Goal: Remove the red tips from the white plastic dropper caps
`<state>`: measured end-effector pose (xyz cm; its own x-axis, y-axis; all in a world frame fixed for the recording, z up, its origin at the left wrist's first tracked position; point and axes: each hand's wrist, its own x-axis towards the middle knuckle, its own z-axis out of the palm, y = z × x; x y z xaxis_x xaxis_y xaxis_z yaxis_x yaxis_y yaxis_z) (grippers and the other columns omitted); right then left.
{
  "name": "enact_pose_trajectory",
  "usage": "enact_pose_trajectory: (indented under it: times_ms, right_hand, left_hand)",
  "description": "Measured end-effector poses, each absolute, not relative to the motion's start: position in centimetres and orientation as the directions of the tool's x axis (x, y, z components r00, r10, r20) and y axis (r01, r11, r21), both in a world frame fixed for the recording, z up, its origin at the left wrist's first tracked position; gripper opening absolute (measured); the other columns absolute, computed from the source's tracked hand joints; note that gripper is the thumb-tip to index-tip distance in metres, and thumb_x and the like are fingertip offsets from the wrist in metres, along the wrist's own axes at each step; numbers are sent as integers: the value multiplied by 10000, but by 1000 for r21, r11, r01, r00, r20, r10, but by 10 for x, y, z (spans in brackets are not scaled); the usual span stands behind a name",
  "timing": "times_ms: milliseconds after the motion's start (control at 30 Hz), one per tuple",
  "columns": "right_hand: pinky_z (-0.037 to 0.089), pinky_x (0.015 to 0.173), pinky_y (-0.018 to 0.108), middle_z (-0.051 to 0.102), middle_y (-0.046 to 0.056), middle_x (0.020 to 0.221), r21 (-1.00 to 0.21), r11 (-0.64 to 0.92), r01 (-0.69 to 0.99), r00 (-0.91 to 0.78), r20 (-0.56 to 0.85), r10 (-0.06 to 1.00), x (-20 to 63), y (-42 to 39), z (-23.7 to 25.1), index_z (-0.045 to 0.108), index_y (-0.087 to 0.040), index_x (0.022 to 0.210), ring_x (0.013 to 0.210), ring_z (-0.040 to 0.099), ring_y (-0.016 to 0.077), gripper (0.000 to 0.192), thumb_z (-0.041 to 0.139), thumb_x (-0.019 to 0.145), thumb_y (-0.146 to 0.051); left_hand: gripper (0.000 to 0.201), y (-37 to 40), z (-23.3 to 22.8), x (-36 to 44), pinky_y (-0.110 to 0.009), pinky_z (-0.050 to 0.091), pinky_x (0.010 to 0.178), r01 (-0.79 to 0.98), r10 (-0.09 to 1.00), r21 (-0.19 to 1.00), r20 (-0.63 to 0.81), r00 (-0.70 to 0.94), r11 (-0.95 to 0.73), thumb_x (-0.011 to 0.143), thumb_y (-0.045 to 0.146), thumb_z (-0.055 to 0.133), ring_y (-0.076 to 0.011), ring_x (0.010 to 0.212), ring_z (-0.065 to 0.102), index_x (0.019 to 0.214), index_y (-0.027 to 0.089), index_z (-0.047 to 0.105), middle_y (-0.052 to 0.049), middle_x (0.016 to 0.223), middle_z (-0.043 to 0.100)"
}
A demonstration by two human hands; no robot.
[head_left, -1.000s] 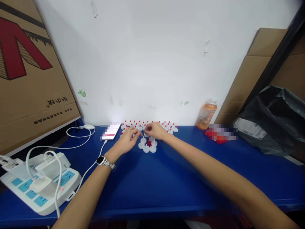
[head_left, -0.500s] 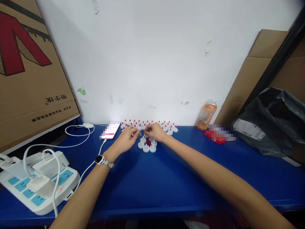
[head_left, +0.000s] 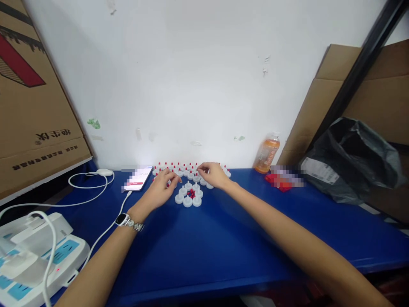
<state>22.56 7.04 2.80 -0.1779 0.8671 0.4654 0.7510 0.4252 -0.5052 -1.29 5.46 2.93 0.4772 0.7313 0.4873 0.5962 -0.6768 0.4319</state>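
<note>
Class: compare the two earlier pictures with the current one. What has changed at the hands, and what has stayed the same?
The view swung rightward, so everything shifted left in frame. The right hand and left hand drew slightly apart, both over the white caps. The phone, bottle and cap rows lie as before.

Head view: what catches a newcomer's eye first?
The blue table stands out against the white wall. Mid-table at the back, the left hand and right hand work over a cluster of small white caps ringed around red bits, with rows of red-tipped caps along the wall behind. An orange bottle stands to the right, and a power strip sits near left.
</note>
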Motion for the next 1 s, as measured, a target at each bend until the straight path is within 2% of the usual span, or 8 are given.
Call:
enact_pose_trajectory:
  times_ms: [300, 433, 567, 667, 767, 833, 900, 1000]
  right_hand:
    - [338, 919, 448, 672, 158, 1002, -148, 247, 958, -178, 369, 912, 213, 89, 18, 768, -185, 882, 1066, 502, 326, 204, 668, 801, -344]
    - [347, 914, 449, 664, 130, 1028, -211, 285, 935, -176, 424, 889, 212, 86, 22, 737, -197, 874, 1068, 497, 310, 169, 616, 846, -312]
    - [422, 837, 340, 689, 69, 990, -405, 451, 795, -176, 558, 811, 221, 58, 27, 665, -195, 987, 932, 591, 211, 162, 537, 895, -236]
    - [461, 766, 275, 695, 34, 935, -495, 578, 649, -223, 603, 766, 221, 29, 25, 656, -202, 992, 824, 628, 159, 163, 539, 880, -186]
    - [475, 845, 277, 690, 45, 987, -492, 656, 572, -189, 699, 690, 213, 9, 21, 670, -199, 958, 904, 636, 163, 183, 561, 830, -127]
    - [485, 837, 280, 686, 44, 958, -499, 670, 550, -131, 740, 659, 206, 3, 20, 665, -196, 945, 881, 634, 164, 178, 564, 817, -126]
    - [495, 793, 279, 676, 37, 917, -506, 674, 538, -89, 762, 642, 202, 3, 19, 657, -193, 949, 825, 625, 161, 166, 568, 818, -142]
    - [496, 786, 289, 666, 38, 925, -505, 656, 561, -50, 770, 636, 208, 7, 17, 659, -193, 941, 820, 620, 166, 147, 571, 828, -161]
  left_hand:
    - [370, 51, 28, -7, -391, 459, 864, 600, 739, 439, 478, 475, -669, 982, 417, 388, -232, 945, 552, 924, 214, 693, -60, 906, 563]
    - [366, 49, 29, -11, -387, 448, 869, 581, 723, 436, 486, 491, -687, 994, 408, 377, -222, 941, 552, 913, 202, 669, -60, 927, 577]
    - [310, 41, 33, -1, -372, 450, 887, 545, 672, 412, 580, 461, -730, 1007, 403, 371, -210, 946, 561, 1038, 208, 610, -54, 963, 593]
    - [275, 34, 38, 16, -381, 448, 882, 573, 581, 237, 603, 546, -784, 999, 413, 403, -229, 963, 547, 1066, 203, 567, -68, 996, 590]
    - [257, 32, 40, 33, -392, 436, 863, 594, 500, 8, 551, 669, -804, 1009, 364, 373, -242, 936, 526, 980, 190, 559, -83, 974, 578]
    - [261, 34, 39, 39, -377, 430, 841, 582, 475, -34, 540, 695, -813, 1021, 311, 326, -229, 901, 519, 947, 189, 544, -76, 943, 568]
    - [270, 37, 39, 39, -350, 426, 806, 548, 473, 30, 548, 690, -836, 1027, 292, 299, -211, 870, 520, 910, 195, 522, -59, 909, 562]
    - [345, 40, 46, 32, -306, 401, 670, 541, 588, 294, 619, 521, -788, 1034, 328, 248, -171, 707, 496, 783, 205, 450, -10, 735, 507]
